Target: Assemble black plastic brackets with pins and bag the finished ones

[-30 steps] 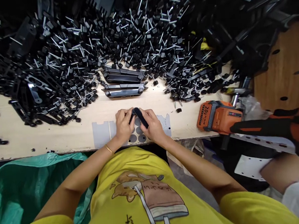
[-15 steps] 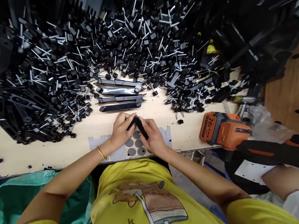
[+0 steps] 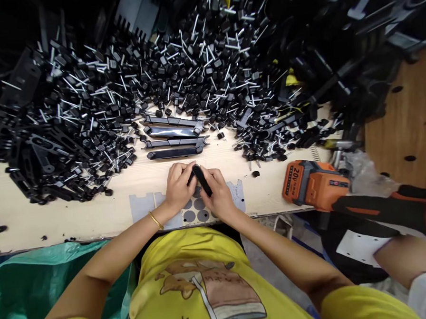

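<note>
Gripping V-angled blk plastic bar (image 3: pixel 200 177) btwn L hand (image 3: pixel 179 184) and R hand (image 3: pixel 219 191), pointing apex away from yellow tee (image 3: pixel 204 269), slanting longer visible leg along R hand.

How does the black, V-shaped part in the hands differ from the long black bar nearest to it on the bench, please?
Shape: the black, V-shaped part bends at its top; the long, smooth black bar runs straight.
Support: the left hand and right hand hold the V-shaped part; the bar lies on the pale wooden bench.
View: the hands partly cover the V-shaped part, but not the bar.
Both are black.
</note>
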Action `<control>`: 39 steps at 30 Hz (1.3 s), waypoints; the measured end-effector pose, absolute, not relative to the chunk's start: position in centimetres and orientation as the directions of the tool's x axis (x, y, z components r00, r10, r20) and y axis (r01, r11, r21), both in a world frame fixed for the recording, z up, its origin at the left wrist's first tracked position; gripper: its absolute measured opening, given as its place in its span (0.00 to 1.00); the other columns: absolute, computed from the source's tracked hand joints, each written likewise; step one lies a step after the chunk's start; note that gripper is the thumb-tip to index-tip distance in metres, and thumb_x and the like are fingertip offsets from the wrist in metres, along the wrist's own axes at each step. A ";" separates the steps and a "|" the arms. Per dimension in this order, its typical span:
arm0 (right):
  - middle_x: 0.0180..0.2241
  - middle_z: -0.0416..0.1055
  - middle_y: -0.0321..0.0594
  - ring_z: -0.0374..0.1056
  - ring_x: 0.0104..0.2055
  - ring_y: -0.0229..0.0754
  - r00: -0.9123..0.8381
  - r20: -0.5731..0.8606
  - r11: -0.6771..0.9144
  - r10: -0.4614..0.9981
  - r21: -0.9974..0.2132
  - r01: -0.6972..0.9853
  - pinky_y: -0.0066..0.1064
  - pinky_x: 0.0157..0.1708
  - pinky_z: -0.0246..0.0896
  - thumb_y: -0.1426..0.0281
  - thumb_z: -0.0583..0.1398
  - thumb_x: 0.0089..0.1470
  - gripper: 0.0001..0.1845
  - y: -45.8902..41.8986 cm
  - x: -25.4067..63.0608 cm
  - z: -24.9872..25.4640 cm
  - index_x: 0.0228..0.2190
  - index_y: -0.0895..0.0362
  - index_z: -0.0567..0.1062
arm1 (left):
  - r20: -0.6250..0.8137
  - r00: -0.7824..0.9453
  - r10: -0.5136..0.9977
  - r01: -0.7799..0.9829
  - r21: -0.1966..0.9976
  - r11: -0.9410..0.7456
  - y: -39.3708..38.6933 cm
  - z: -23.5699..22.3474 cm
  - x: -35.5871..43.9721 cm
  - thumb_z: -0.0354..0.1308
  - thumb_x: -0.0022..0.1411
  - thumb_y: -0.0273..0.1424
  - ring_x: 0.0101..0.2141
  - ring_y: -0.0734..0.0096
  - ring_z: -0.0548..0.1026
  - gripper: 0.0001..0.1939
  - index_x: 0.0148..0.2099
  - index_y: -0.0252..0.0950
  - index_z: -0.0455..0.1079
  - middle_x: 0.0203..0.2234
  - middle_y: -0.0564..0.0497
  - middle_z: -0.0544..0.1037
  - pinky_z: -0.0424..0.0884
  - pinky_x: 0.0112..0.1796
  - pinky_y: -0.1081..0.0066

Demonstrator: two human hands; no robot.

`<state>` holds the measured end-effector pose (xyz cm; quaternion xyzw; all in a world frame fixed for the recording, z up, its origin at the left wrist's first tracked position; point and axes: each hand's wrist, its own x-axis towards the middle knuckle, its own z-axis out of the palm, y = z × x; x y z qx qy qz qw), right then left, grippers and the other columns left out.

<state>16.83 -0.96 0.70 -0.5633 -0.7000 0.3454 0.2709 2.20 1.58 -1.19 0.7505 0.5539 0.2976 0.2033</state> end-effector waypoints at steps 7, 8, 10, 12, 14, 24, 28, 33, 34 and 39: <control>0.43 0.64 0.45 0.66 0.45 0.45 -0.206 -0.033 0.093 0.978 -0.815 0.572 0.36 0.45 0.67 0.73 0.55 0.53 0.31 -1.0 16.7 0.5 0.58 0.53 0.60 | 0.141 0.184 0.973 0.711 0.664 -0.231 1.6 -0.7 2.0 0.51 0.61 0.27 0.37 0.65 0.68 0.15 0.50 0.34 0.69 0.32 0.48 0.69 0.67 0.40 0.65; 0.43 0.65 0.44 0.66 0.44 0.44 -0.271 -0.065 0.096 0.960 -0.837 0.539 0.36 0.44 0.67 0.71 0.56 0.53 0.29 -0.8 17.4 0.7 0.57 0.52 0.62 | 0.121 0.170 0.978 0.731 0.651 -0.207 1.2 -0.4 1.7 0.51 0.61 0.27 0.38 0.63 0.68 0.15 0.50 0.34 0.69 0.33 0.47 0.70 0.67 0.41 0.64; 0.41 0.68 0.43 0.68 0.40 0.42 -0.378 -0.135 0.081 0.916 -0.859 0.505 0.35 0.39 0.68 0.66 0.58 0.54 0.24 0.0 19.7 1.3 0.53 0.52 0.68 | 0.101 0.098 0.990 0.796 0.589 -0.139 0.0 0.3 0.7 0.51 0.60 0.26 0.40 0.59 0.67 0.16 0.51 0.33 0.69 0.35 0.45 0.71 0.66 0.43 0.61; 0.39 0.70 0.44 0.68 0.35 0.41 -0.306 -0.147 0.055 0.941 -0.824 0.565 0.36 0.36 0.68 0.64 0.57 0.56 0.19 2.0 22.9 2.0 0.48 0.55 0.72 | 0.126 0.002 0.992 0.870 0.490 -0.064 -1.5 1.0 -0.4 0.51 0.59 0.24 0.46 0.53 0.66 0.22 0.57 0.31 0.63 0.43 0.39 0.69 0.63 0.48 0.55; 0.40 0.70 0.46 0.67 0.37 0.43 -0.030 0.016 0.032 0.999 -0.734 0.678 0.41 0.40 0.67 0.64 0.56 0.54 0.17 5.6 26.3 2.7 0.44 0.57 0.73 | 0.167 0.038 0.985 0.918 0.383 -0.101 -2.5 1.7 -1.3 0.49 0.59 0.22 0.53 0.48 0.61 0.27 0.62 0.31 0.57 0.53 0.34 0.64 0.58 0.51 0.49; 0.29 0.64 0.33 0.63 0.24 0.33 0.586 -0.189 -0.259 0.788 -0.965 0.037 0.25 0.19 0.60 0.71 0.59 0.48 0.14 28.0 29.8 3.0 0.39 0.56 0.63 | -0.115 0.596 0.795 0.783 0.302 -0.544 0.6 3.4 -0.5 0.52 0.60 0.22 0.39 0.61 0.71 0.11 0.46 0.36 0.68 0.36 0.47 0.73 0.68 0.40 0.63; 0.24 0.63 0.28 0.58 0.18 0.29 0.530 -0.305 -0.208 0.791 -0.949 -0.237 0.19 0.16 0.55 0.74 0.55 0.49 0.10 23.7 30.8 3.5 0.34 0.53 0.60 | -0.105 0.502 0.858 0.846 0.263 -0.463 0.5 3.3 -1.0 0.55 0.59 0.22 0.37 0.62 0.71 0.13 0.47 0.36 0.67 0.35 0.47 0.72 0.69 0.37 0.64; 0.27 0.65 0.28 0.59 0.21 0.28 0.457 -0.224 0.001 0.861 -0.898 -0.441 0.19 0.20 0.57 0.76 0.55 0.45 0.15 20.1 32.3 4.6 0.36 0.50 0.61 | -0.085 0.505 0.859 0.845 0.254 -0.471 0.4 2.6 -1.3 0.57 0.58 0.23 0.39 0.60 0.70 0.14 0.47 0.36 0.67 0.37 0.46 0.72 0.69 0.39 0.64; 0.27 0.66 0.29 0.59 0.22 0.28 0.444 -0.179 0.036 0.878 -0.900 -0.434 0.19 0.21 0.57 0.75 0.55 0.45 0.14 20.4 32.4 4.9 0.36 0.51 0.61 | -0.078 0.505 0.860 0.843 0.257 -0.471 0.5 2.5 -1.3 0.56 0.58 0.24 0.39 0.60 0.70 0.14 0.48 0.36 0.67 0.37 0.46 0.72 0.69 0.39 0.63; 0.29 0.64 0.33 0.63 0.30 0.34 0.408 0.051 0.132 0.912 -0.976 -0.174 0.28 0.29 0.60 0.62 0.54 0.50 0.08 22.5 32.9 8.3 0.31 0.52 0.65 | -0.044 0.510 0.859 0.836 0.260 -0.483 0.5 2.2 -1.3 0.54 0.60 0.25 0.40 0.60 0.70 0.14 0.49 0.36 0.66 0.38 0.45 0.72 0.69 0.39 0.62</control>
